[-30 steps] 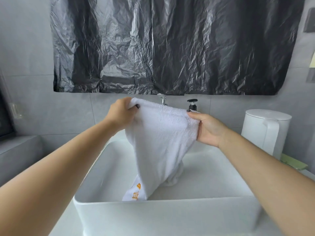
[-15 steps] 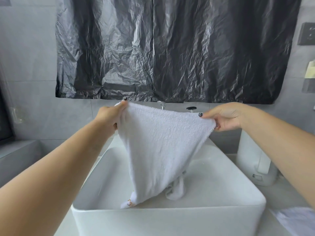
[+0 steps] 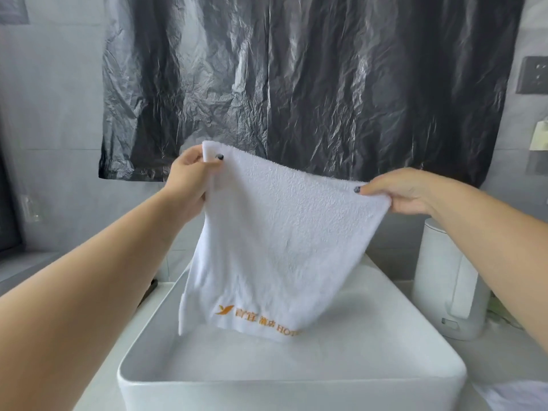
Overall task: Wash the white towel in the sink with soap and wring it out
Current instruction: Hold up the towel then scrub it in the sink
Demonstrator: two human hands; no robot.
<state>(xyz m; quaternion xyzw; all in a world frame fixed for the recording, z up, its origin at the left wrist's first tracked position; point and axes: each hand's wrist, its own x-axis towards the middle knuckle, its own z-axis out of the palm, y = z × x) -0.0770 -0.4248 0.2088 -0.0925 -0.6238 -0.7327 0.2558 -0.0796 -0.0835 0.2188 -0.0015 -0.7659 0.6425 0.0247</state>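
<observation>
Above the sink (image 3: 290, 390), left hand (image 3: 189, 176) and right hand (image 3: 406, 192) pinch the towel (image 3: 281, 232) corners.

The space above the white sink (image 3: 292, 390) is taken up by the white towel (image 3: 281, 241), which is held spread between the left hand (image 3: 192, 179) and the right hand (image 3: 406, 191). Open room is left in the basin below the towel's lower edge. The right side is blocked by a white kettle (image 3: 444, 280) standing just beside the sink. Behind, the wall is covered by black plastic sheeting (image 3: 296, 84).
</observation>
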